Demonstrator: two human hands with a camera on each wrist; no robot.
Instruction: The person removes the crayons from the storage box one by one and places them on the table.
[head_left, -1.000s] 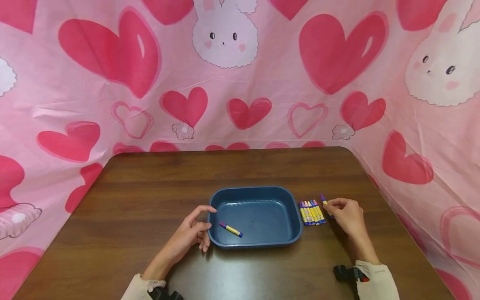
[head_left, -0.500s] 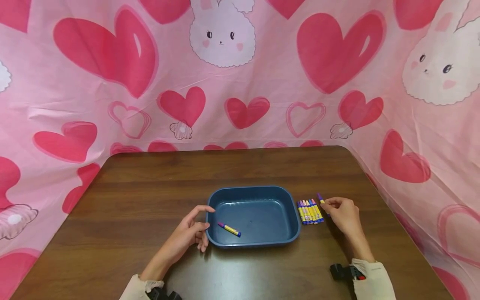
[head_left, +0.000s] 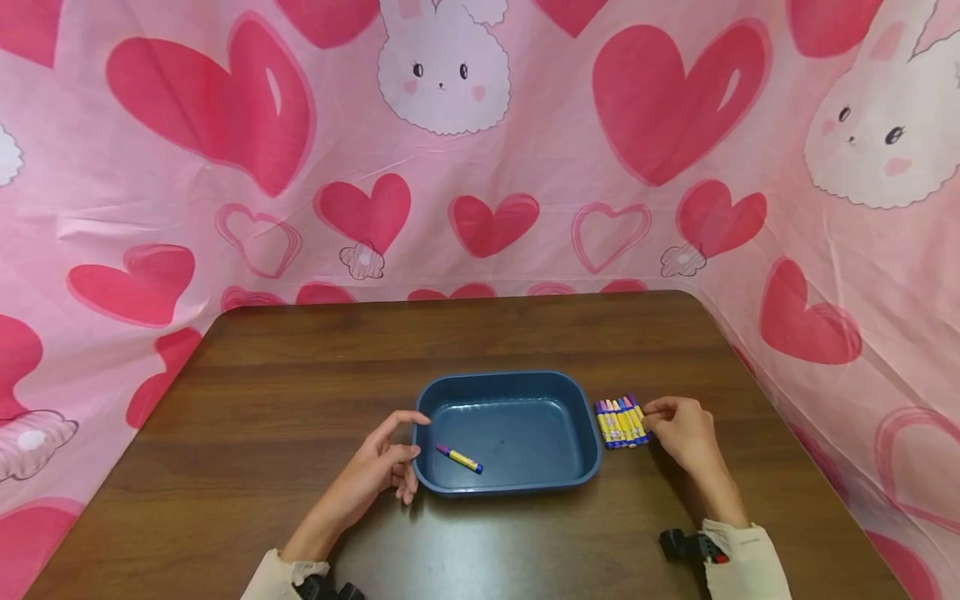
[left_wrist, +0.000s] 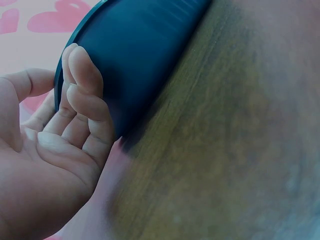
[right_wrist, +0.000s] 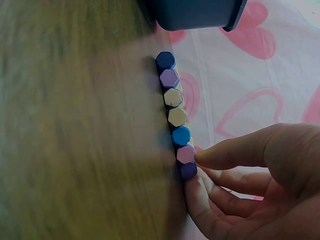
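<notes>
A dark blue rectangular tray (head_left: 525, 442) sits on the table with a single yellow-wrapped crayon (head_left: 460, 459) lying at its left. My left hand (head_left: 378, 458) touches the tray's left rim with index finger and thumb, its other fingers loosely bent outside the wall. Right of the tray lies a tight row of several crayons (head_left: 617, 425), yellow-wrapped with blue ends. My right hand (head_left: 686, 429) pinches the purple crayon (right_wrist: 188, 171) at the row's right end between thumb and fingers. That crayon lies against its pink neighbour (right_wrist: 185, 154) in the right wrist view.
The brown wooden table (head_left: 337, 358) has rounded far corners. A pink cloth (head_left: 555, 158) with hearts and rabbits hangs behind it and along both sides. Each wrist carries a small black camera, such as the right wrist camera (head_left: 678, 545).
The right hand has brought the purple crayon from slightly apart and angled to flush alongside the row's right end. The left hand and tray stay in place.
</notes>
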